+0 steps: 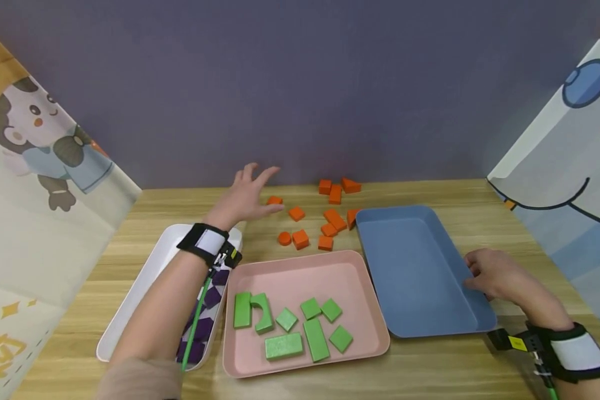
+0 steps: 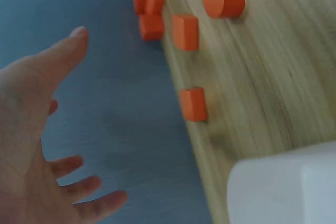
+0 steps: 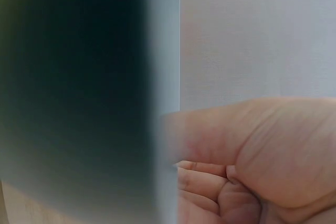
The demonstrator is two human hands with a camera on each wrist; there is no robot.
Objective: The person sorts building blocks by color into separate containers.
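Observation:
My left hand (image 1: 246,195) hovers near the back wall with fingers spread and nothing in them. Beneath and beside it are orange blocks; an orange block (image 1: 275,200) shows past the thumb, and a small orange block (image 2: 193,104) appears in the left wrist view. Several more, including an orange cylinder (image 1: 284,238) and an orange cube (image 1: 300,239), are scattered to its right. At the far right, my right hand (image 1: 502,278) grips the right wall of the blue tray (image 1: 415,266), thumb at the rim. No blocks lie in this tray.
A pink tray (image 1: 300,269) with several green blocks (image 1: 283,346) stands in the middle front. Left of it, a white tray (image 1: 167,244) with purple blocks (image 1: 204,329) is partly covered by my left forearm. A dark wall (image 1: 305,100) closes the table's back edge.

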